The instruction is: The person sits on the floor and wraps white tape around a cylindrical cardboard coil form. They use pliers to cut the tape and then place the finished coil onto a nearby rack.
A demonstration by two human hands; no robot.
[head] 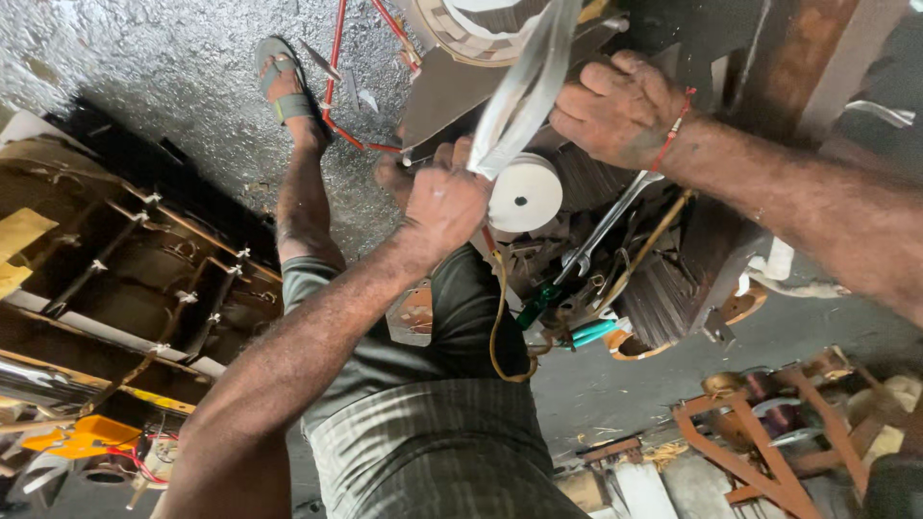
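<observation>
Left hand [444, 207] grip pinching white strip [524, 91]; strip's long axis runs toward 1 o'clock. Right hand [615, 108] at 2 o'clock, fingers curled on strip's far side.

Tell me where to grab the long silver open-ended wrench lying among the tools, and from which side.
Grip the silver wrench at mid-shaft, coming in from the open side below the right hand. The shaft is slim, bare and slanted; its upper end tucks under that hand, and its open jaw end sits down in clutter by the white tape roll.
</observation>
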